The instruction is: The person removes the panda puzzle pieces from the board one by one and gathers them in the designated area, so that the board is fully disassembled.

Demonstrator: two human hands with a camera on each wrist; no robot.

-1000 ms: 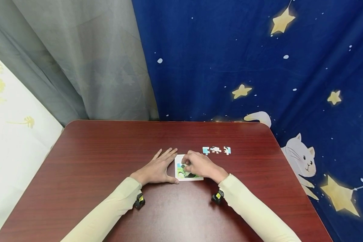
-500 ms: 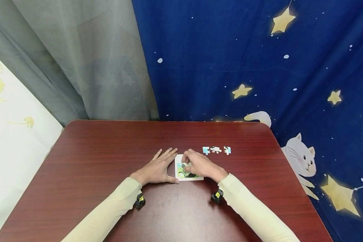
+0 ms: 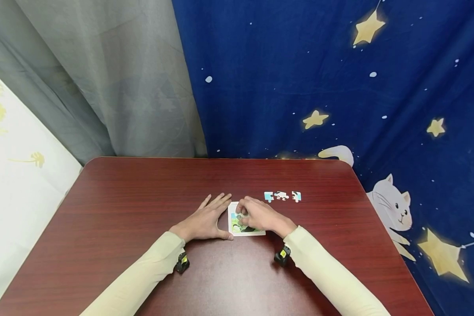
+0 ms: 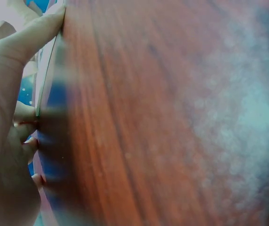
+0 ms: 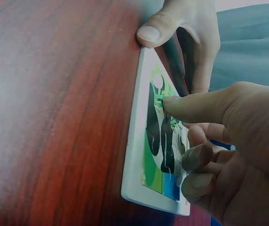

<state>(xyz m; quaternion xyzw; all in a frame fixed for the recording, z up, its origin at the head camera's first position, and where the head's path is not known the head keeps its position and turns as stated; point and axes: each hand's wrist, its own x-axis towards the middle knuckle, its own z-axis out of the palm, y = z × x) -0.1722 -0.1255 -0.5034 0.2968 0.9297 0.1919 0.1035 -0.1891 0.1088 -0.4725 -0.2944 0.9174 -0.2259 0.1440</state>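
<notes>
A small puzzle tray (image 3: 249, 234) with a white rim lies on the table, filled with a green and black panda picture. My left hand (image 3: 206, 223) rests flat at its left side, fingers spread; in the right wrist view, the left thumb (image 5: 149, 34) touches the tray's corner. Over the tray, my right hand (image 3: 261, 215) bends down. The right wrist view shows its thumb and fingertips closing on a puzzle piece (image 5: 173, 141) that sits slightly raised among the others. The fingers hide part of that piece and the tray's far side.
Three loose puzzle pieces, a blue one (image 3: 268, 197), a white one (image 3: 281, 195) and a blue and black one (image 3: 296, 196), lie beyond my right hand. The reddish-brown table (image 3: 142, 184) meets grey and blue curtains (image 3: 260, 87) at its far edge.
My right hand's fingers have shifted only slightly over the tray. My left hand, the tray and the loose pieces stay where they were.
</notes>
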